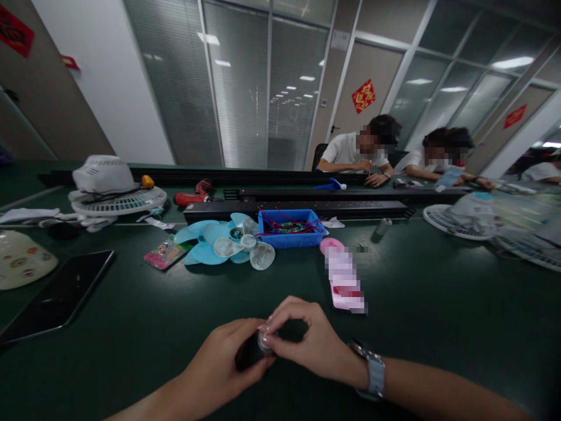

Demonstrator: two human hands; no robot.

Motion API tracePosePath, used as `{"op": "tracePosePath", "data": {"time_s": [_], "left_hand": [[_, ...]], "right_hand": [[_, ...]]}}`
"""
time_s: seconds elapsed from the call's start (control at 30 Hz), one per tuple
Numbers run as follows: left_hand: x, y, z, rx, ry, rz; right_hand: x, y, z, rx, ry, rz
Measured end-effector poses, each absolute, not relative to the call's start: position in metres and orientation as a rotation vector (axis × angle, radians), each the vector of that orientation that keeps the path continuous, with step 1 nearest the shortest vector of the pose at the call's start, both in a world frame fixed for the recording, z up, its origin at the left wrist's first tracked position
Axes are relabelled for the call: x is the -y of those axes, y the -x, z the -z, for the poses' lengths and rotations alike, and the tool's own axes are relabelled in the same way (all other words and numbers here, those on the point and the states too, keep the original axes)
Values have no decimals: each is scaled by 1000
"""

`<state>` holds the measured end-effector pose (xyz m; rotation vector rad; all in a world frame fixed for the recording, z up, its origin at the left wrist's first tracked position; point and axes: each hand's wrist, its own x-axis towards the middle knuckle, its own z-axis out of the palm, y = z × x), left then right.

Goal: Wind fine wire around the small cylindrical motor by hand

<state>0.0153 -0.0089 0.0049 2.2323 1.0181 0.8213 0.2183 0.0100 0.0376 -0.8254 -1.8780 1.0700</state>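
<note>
Close to my body, just above the green table (184, 304), my left hand (225, 354) curls its fingers around a small round metal piece (265, 341). Only the silvery end of this piece shows; the rest is hidden by my fingers, so its exact kind is unclear. My right hand (307, 336), with a watch (374, 371) on its wrist, pinches at that end with thumb and fingertips. A similar small metal cylinder (383, 228) stands on the table farther off to the right.
Ahead lie blue fan blades (204, 248), a blue bin (291, 237) of wired boards, and a pink phone-like item (344, 278). A dark tablet (56, 298) lies left. Fan housings (105, 181) and a red power drill (193, 196) sit farther back. Two people (355, 152) work opposite.
</note>
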Motion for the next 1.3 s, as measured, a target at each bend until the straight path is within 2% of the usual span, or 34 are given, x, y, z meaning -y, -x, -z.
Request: {"op": "tracePosePath", "data": {"time_s": [0.67, 1.3], "left_hand": [[9, -16, -6, -1048, -2261, -793], [9, -16, -8, -1043, -2219, -775]], "right_hand": [[-7, -213, -32, 1747, 1005, -1081], [-7, -216, -30, 1842, 847, -975]]}}
